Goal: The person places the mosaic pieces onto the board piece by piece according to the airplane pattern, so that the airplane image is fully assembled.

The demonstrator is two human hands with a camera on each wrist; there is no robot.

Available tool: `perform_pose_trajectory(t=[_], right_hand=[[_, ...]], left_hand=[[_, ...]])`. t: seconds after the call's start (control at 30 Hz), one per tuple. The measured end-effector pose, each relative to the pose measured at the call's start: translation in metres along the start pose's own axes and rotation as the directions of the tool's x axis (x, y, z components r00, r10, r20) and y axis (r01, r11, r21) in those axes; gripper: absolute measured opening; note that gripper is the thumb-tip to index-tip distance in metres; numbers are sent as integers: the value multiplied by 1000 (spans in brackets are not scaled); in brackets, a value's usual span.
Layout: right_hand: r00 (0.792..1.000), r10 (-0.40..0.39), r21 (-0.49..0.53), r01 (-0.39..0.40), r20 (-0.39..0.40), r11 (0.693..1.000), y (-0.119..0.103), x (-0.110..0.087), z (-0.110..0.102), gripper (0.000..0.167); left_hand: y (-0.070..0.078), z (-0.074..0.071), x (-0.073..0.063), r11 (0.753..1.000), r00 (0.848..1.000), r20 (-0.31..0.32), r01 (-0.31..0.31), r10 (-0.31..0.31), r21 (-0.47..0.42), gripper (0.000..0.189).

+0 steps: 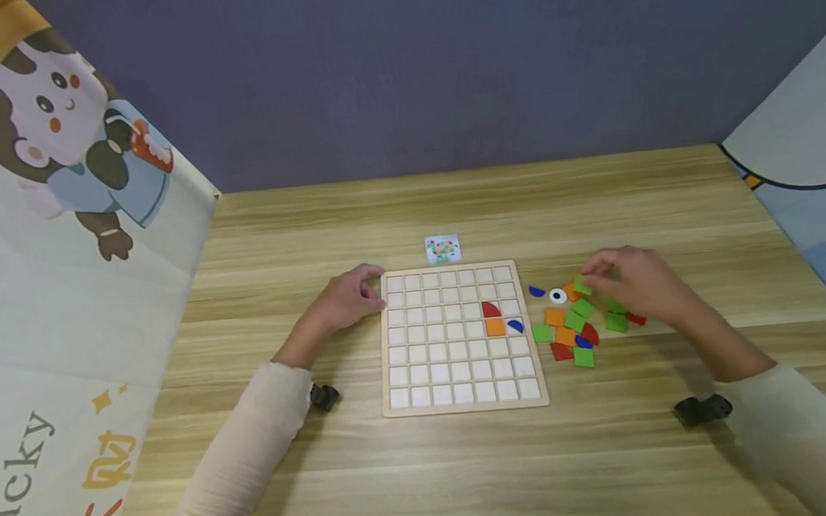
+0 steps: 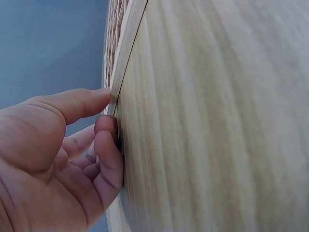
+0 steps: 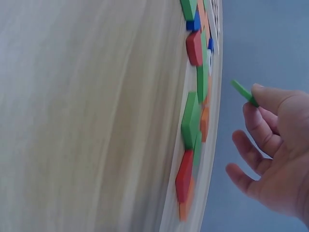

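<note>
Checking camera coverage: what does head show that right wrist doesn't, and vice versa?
Head only: the left hand at the board's left edge, the picture card, and the red quarter piece set in it.
Right wrist only: the palm side of the right hand.
Both: that hand pinching a green piece, loose pieces on the wooden table, part of the board.

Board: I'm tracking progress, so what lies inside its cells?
A red piece, an orange square and a blue piece. The board directly beneath them is covered and cannot be seen.
</note>
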State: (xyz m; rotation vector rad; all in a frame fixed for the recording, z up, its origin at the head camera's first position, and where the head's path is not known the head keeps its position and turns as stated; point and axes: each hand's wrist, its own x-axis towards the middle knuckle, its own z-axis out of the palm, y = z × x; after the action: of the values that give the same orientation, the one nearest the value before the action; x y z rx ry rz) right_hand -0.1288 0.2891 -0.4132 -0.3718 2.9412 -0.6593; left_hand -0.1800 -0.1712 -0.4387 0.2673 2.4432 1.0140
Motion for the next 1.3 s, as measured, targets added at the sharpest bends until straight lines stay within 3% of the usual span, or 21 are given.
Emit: perform_pose_trajectory(t=[0.27, 0.53, 0.8, 1.3], right_hand=[[999, -9, 59, 7, 36, 998, -20, 4, 5, 18], [995, -86, 61, 83, 51, 995, -34, 11, 11, 11], [991, -85, 113, 73, 105, 991, -45, 12, 18, 14], [965, -229, 190, 203, 126, 961, -73, 11, 38, 3]], left_hand=[[1, 0, -1, 1000, 1000, -1, 5, -5, 3, 61], [2, -1, -5, 1000, 1000, 3, 8, -8, -2, 61], [2, -1, -6, 1000, 1000, -9, 1, -1, 2, 61], [4, -2, -7, 1000, 1000, -9, -14, 14, 10, 61]])
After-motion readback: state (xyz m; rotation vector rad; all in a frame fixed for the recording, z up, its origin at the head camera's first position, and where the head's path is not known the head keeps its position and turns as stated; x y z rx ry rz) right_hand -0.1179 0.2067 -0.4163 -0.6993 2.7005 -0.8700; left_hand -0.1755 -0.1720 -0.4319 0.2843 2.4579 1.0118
